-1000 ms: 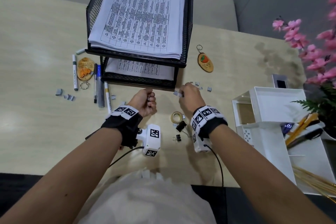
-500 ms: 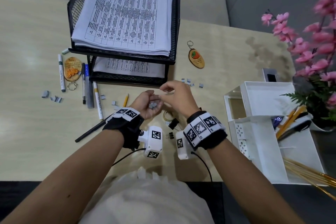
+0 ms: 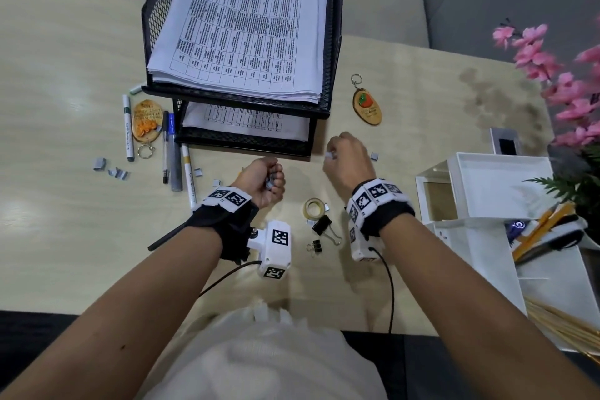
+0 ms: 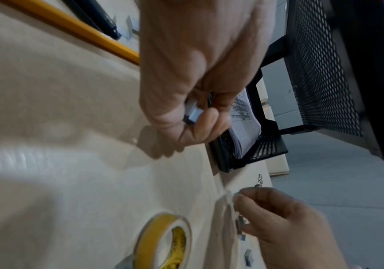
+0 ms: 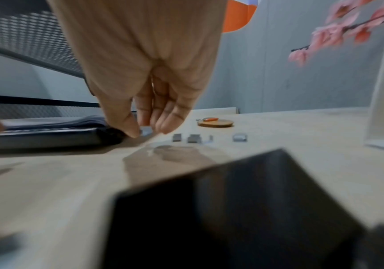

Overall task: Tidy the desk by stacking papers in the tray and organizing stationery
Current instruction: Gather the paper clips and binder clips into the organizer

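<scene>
A black mesh tray point(image 3: 334, 52) with two tiers holds stacked printed papers point(image 3: 246, 26). Small grey staple strips point(image 3: 374, 156) lie scattered on the desk in front of it. My left hand point(image 3: 264, 180) is curled into a fist round several staple strips point(image 4: 192, 113), just before the tray's lower tier. My right hand point(image 3: 344, 157) reaches down to the desk at the tray's front right corner and pinches one staple strip point(image 5: 146, 131) between thumb and fingers. More strips point(image 5: 194, 139) lie just right of it.
Markers and pens point(image 3: 170, 153), a yellow pencil point(image 4: 71, 27) and a wooden keychain point(image 3: 147, 120) lie left of the tray. Another keychain point(image 3: 367, 105), a tape roll point(image 3: 314, 207) and binder clips point(image 3: 323, 226) are nearby. A white organizer point(image 3: 487, 198) and pink flowers point(image 3: 558, 75) stand right.
My right hand left the left hand, where it had brought a strip, and moved right and forward to the desk to pinch another strip. My left hand stays curled round its strips.
</scene>
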A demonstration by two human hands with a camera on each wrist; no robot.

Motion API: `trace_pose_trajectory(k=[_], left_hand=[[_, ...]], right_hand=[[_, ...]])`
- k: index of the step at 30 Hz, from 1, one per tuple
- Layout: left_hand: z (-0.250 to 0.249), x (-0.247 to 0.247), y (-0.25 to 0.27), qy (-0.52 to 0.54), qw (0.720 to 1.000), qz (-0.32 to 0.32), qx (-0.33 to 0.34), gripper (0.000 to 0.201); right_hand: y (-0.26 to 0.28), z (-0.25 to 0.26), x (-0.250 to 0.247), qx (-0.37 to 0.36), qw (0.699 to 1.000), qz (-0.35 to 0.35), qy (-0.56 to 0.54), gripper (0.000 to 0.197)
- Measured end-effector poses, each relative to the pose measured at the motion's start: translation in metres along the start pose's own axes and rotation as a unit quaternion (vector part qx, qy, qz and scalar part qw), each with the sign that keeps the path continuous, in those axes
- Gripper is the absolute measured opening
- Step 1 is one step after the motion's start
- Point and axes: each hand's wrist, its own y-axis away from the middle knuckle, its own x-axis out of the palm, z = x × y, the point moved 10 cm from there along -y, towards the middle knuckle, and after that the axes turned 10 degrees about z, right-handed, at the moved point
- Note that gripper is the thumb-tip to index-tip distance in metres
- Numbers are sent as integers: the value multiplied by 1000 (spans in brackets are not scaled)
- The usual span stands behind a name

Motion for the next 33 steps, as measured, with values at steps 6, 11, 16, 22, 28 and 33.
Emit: trace_pose_trajectory(k=[6, 11, 16, 22, 28, 33], left_hand=[[1, 2, 2, -6, 1000, -6, -1, 43], [-4, -4, 3, 13, 1000, -20, 15, 48], [5, 5, 1, -12, 999, -29, 24, 41], [24, 24, -2, -2, 999, 27, -40, 43], [16, 12, 2, -41, 997, 34, -53, 38], [11, 9, 2, -43, 998, 29, -36, 38]], right_hand=[[-13, -6, 0, -41, 993, 54, 96, 21], [-3, -5, 10, -43, 994, 55, 88, 28], [26, 6, 1, -33, 984, -8, -173, 17], [38, 28, -13, -64, 966, 6, -251, 12], [-7, -28, -21, -16, 999, 37, -24, 33], [-12, -27, 2, -45, 990, 71, 113, 28]])
